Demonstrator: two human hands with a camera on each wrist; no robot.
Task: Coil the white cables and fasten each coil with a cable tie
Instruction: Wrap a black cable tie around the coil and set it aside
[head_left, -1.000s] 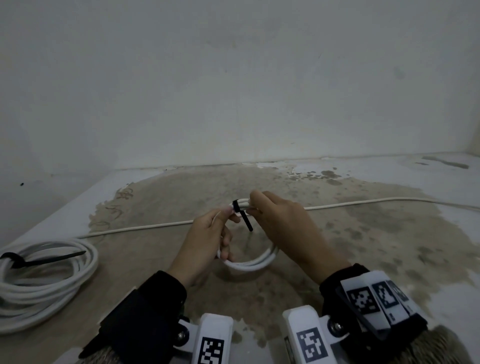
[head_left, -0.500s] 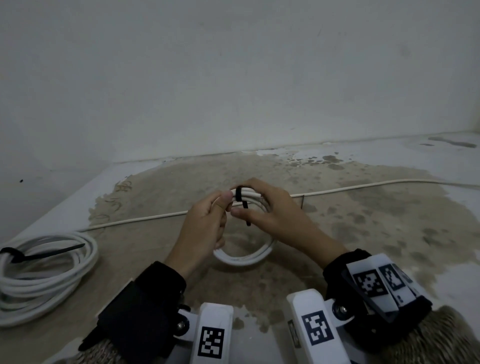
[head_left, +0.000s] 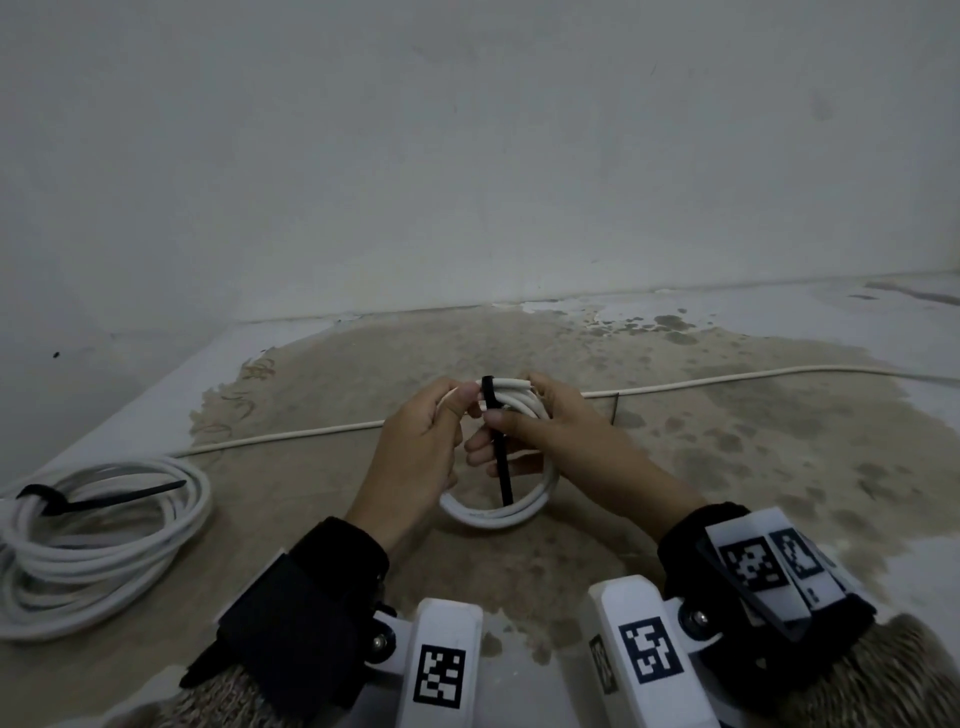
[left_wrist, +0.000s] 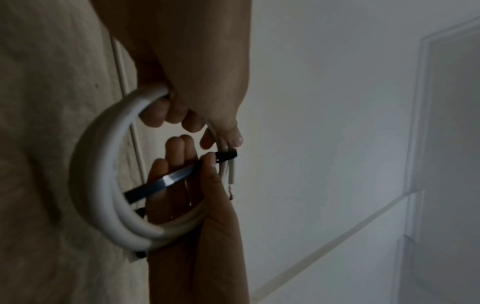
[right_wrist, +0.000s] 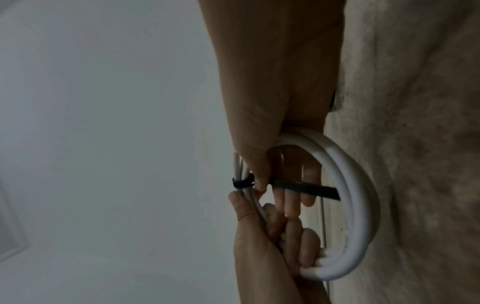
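I hold a small white cable coil (head_left: 498, 514) upright above the floor, between both hands. My left hand (head_left: 462, 410) grips the coil's top left, thumb on the strands and fingers curled through the loop (left_wrist: 96, 164). A black cable tie (head_left: 501, 467) is wrapped round the coil's top, and its tail hangs down across the opening. My right hand (head_left: 511, 410) pinches the tie just below its head with thumb and forefinger, its other fingers passing through the coil (right_wrist: 358, 185). The tie's tail (right_wrist: 303, 189) shows in the right wrist view, and also in the left wrist view (left_wrist: 166, 183).
A larger white coil (head_left: 104, 540), bound with its own black tie (head_left: 93, 501), lies on the floor at the left. One straight white cable (head_left: 727, 376) runs across the stained floor behind my hands. A white wall (head_left: 467, 156) stands close behind.
The tie's band has closed round the coil's top. Its tail, short and slanted a second ago, now hangs long and straight down. My right thumb has shifted onto the tie.
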